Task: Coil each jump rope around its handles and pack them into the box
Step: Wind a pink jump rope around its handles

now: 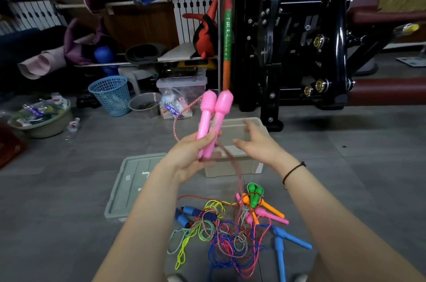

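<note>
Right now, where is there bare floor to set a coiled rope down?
Bare floor lies right of the box, toward the black machine, and left of the lid, before the basin. Crowded: the tangled rope pile on the box's near side.

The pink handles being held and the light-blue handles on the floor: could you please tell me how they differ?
The pink handles stand upright, pressed side by side in the left hand; the light-blue handles lie flat on the floor, splayed apart, untouched. Both pairs are outside the box.
</note>
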### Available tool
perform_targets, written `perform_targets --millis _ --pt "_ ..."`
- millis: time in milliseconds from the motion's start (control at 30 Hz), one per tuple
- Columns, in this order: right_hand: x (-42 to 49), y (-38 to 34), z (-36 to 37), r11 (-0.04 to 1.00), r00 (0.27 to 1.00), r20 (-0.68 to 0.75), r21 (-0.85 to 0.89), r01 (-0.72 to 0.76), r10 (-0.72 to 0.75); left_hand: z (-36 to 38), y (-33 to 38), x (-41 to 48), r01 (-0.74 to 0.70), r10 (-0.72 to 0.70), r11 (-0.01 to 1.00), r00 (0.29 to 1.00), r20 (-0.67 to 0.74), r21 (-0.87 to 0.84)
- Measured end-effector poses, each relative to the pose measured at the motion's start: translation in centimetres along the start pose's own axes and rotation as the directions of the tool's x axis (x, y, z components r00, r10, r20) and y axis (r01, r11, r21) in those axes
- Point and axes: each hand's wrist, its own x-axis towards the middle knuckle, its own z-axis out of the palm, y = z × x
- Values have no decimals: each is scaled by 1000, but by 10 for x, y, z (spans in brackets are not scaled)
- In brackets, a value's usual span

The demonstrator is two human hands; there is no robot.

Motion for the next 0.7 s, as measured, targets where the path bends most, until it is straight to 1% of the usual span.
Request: perform_targets --millis 67,133,200,267,300,333,400,433,467,500,567,633,667,700 --pt "-4 0 -5 988 994 -34 117 106 -103 -3 -1 -9 88 -92 995 992 90 53" --pt "-6 -4 -7 943 975 -15 249 220 -224 -2 -1 -18 166 -175 984 967 184 66" --pt "-11 -10 -6 903 958 -12 330 276 -288 0 2 -24 189 -203 979 944 259 75" --pt "-15 -15 -2 884 953 -86 358 301 -290 2 6 -29 180 -190 982 935 300 60" --pt "-16 -16 0 877 955 -121 378 298 -272 2 8 -30 170 -176 984 936 306 48" --pt "-16 -17 3 866 961 -125 419 275 -245 2 9 -31 154 -158 987 938 310 40" --pt "-16 -20 9 829 974 -51 516 215 -221 4 9 -29 104 -109 994 949 294 32" --pt "-15 -22 13 831 971 -15 515 211 -238 3 9 -27 72 -77 997 960 268 29" --pt "-16 -24 18 849 965 16 480 222 -262 2 7 -23 38 -45 999 972 231 34" --pt "-16 -25 22 883 960 44 408 234 -275 0 6 -19 6 -16 998 982 186 57" --pt "-19 -26 24 940 957 99 240 243 -273 -5 4 -13 -50 34 978 996 81 201" --pt "-20 -24 20 968 957 147 56 243 -249 -12 0 -7 -65 78 918 997 -18 390" --pt "-22 -22 18 969 954 177 -11 247 -242 -13 -2 -4 -69 109 877 992 -57 476" --pt "-23 -21 16 965 949 203 -62 256 -239 -14 -4 -2 -73 149 814 985 -86 576"
